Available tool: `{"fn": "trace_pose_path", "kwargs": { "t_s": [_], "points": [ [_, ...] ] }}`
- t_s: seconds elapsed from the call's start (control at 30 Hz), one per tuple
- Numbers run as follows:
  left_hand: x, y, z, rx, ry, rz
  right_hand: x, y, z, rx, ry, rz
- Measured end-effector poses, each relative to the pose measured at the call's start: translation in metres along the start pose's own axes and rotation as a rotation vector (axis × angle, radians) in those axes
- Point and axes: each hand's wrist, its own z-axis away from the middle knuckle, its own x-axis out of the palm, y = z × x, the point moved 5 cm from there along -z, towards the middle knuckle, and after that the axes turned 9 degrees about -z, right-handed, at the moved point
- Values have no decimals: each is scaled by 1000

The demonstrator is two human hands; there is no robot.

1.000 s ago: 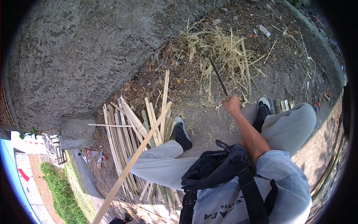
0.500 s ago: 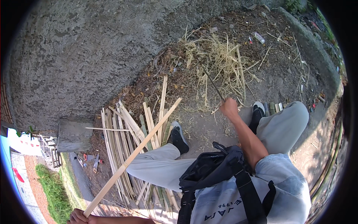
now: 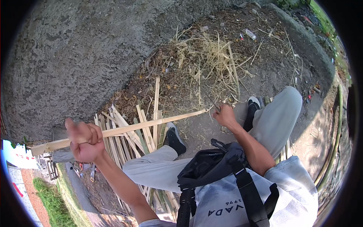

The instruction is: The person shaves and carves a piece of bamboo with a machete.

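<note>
My left hand [image 3: 87,142] is raised at the left, its fingers closed around a long pale bamboo strip [image 3: 151,123]. A short length of the strip sticks out beyond that hand to the left. Its other end tapers and reaches almost to my right hand [image 3: 226,115]. The right fist grips a thin, dark, knife-like blade [image 3: 212,101] that points up and away, close to the strip's tip. Whether blade and strip touch, I cannot tell. The handle is hidden in the fist.
Many split bamboo strips [image 3: 156,98] lie piled beside my left leg. Pale shavings [image 3: 211,53] are heaped on the dirt ahead, next to a rough concrete wall [image 3: 87,53]. A black bag [image 3: 204,166] hangs at my chest. Bamboo poles [image 3: 334,147] lie at the far right.
My left hand has swung up from the lower left, and the strip now lies flatter across the view. The blade hand has shifted slightly left and down, with its blade appearing shorter.
</note>
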Motion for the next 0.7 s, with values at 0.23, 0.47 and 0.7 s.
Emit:
{"fn": "trace_pose_path", "kwargs": {
  "t_s": [0.23,0.47,0.7],
  "points": [
    [7,8,0,25,-15,-87,20,37,-17,158,-81,-17],
    [-12,80,31,250,176,-256,45,45,-24,35,-275,191],
    [-9,153,86,500,371,-468,93,83,-46,185,-564,194]
  ]
}}
